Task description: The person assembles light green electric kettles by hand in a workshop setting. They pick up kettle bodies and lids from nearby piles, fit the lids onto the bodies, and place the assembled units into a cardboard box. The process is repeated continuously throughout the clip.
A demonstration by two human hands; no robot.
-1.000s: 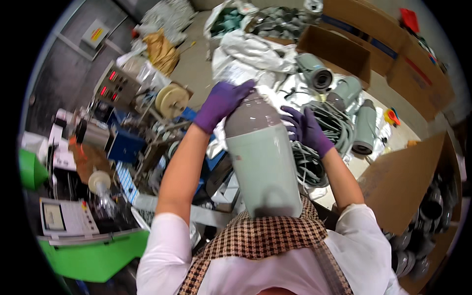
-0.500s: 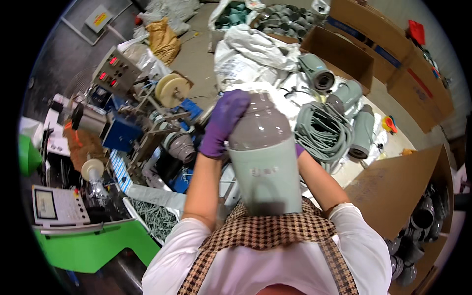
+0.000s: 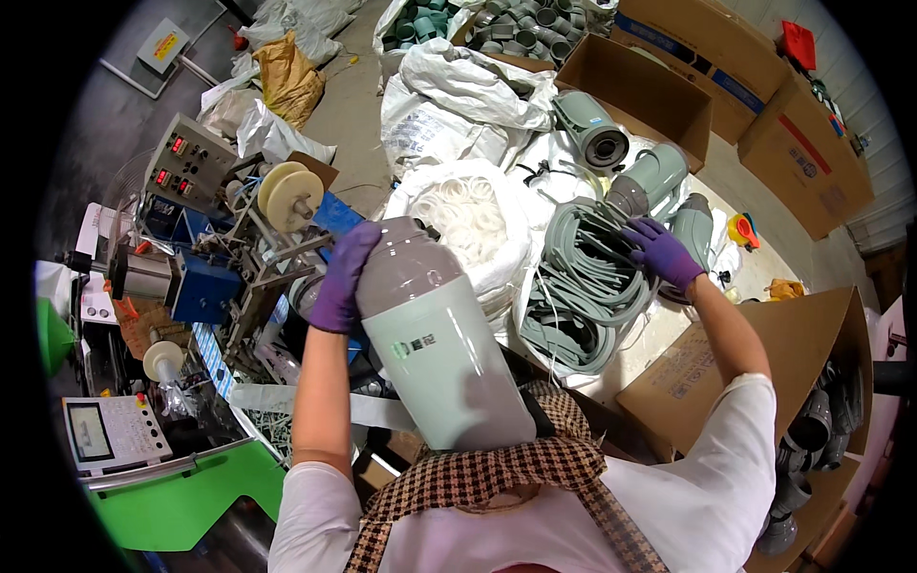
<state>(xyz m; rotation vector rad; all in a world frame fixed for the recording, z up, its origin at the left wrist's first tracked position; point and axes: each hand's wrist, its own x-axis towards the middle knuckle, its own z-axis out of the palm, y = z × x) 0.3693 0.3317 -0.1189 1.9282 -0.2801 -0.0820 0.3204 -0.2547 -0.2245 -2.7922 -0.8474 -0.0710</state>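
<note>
My left hand (image 3: 346, 277), in a purple glove, grips the grey shoulder of a large pale green canister (image 3: 444, 358). The canister leans with its top to the upper left, and its base rests against my apron. Its far side is hidden. My right hand (image 3: 663, 252), also gloved, is away from the canister, with its fingers stretched over the right edge of a bundle of grey-green cord loops (image 3: 587, 286). Whether the fingertips touch the loops I cannot tell. Beside that hand lie similar canisters (image 3: 659, 177).
A white sack of translucent rings (image 3: 463, 215) stands beyond the canister. On the left is a machine with a control box (image 3: 181, 162) and spools. An open cardboard box (image 3: 659, 105) sits at the back, and another box (image 3: 726, 363) with grey parts at the right.
My right hand has left the canister and moved right to the cord loops. My left hand and the canister have shifted left, the canister now tilted, its printed side in clearer view.
</note>
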